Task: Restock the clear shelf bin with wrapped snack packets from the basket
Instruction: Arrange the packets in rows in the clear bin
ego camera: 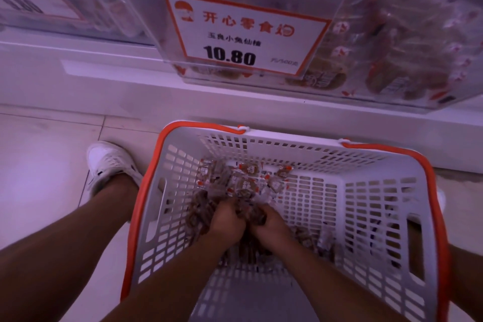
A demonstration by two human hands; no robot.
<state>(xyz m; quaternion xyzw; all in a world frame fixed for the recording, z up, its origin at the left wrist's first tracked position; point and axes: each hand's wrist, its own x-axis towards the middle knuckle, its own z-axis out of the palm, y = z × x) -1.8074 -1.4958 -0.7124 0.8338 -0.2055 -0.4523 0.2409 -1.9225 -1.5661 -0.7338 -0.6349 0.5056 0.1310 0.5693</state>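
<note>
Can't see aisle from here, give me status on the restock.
Left hand and right hand both down in basket, gripping packets. Bin above on shelf, nothing moved up yet. Nothing in the way.

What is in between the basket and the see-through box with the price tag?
Only the white shelf ledge and a strip of floor tile separate the basket from the clear bin, in the head view.

White shoe (pixel 111 165) on tiled floor (pixel 47 204); price sign (pixel 243 34).
</note>
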